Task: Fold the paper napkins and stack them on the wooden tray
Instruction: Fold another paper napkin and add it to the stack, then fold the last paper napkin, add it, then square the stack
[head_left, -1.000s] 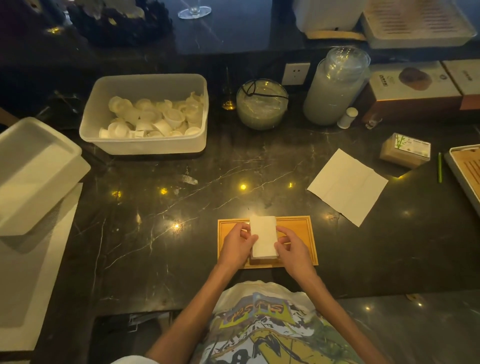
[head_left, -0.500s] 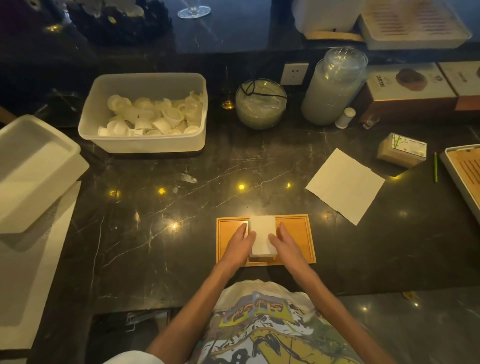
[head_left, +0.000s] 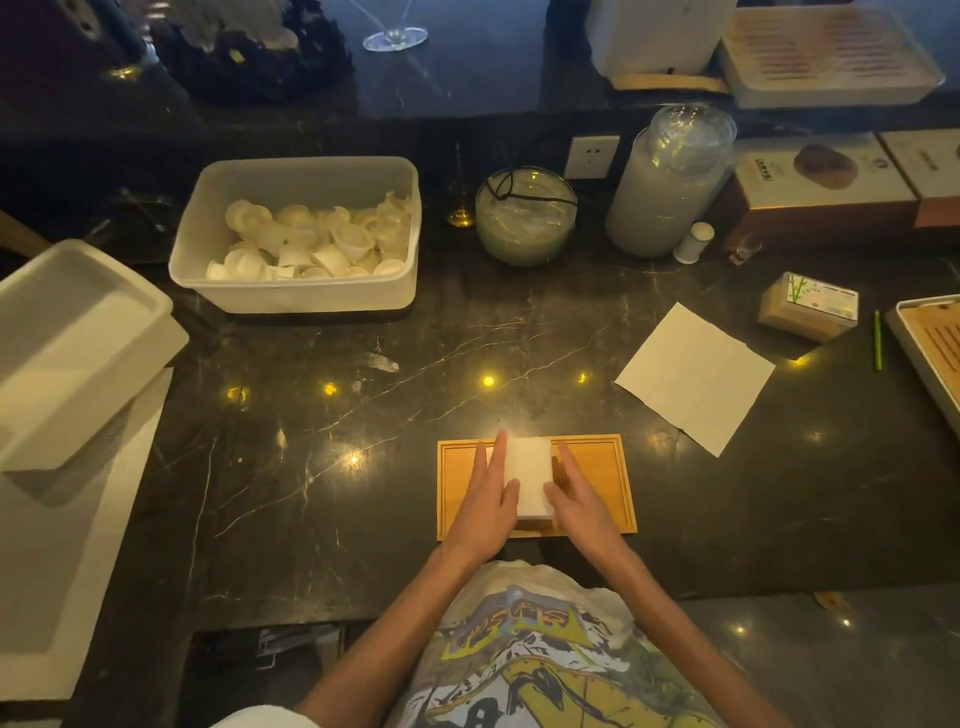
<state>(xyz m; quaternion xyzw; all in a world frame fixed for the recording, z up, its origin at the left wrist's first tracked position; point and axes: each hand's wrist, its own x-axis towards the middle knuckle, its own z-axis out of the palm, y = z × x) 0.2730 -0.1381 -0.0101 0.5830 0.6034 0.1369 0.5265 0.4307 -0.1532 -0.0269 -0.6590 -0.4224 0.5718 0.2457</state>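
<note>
A stack of folded white napkins (head_left: 531, 473) lies in the middle of the wooden tray (head_left: 602, 483) near the counter's front edge. My left hand (head_left: 488, 499) lies flat against the stack's left side with its fingers straight. My right hand (head_left: 576, 499) lies flat against the right side, thumb touching the stack's near corner. Neither hand grips anything. One unfolded napkin (head_left: 696, 376) lies flat on the dark marble counter to the right of and beyond the tray.
A white tub of small cups (head_left: 301, 234) stands at the back left. White trays (head_left: 67, 343) are stacked at the left edge. A glass bowl (head_left: 524, 218), a tall jar (head_left: 665, 187), a napkin packet (head_left: 808, 306) and a slatted tray (head_left: 935, 353) line the back and right.
Both hands have opened from curled fingers on the stack to flat palms pressed along its two sides. The stack stays on the tray.
</note>
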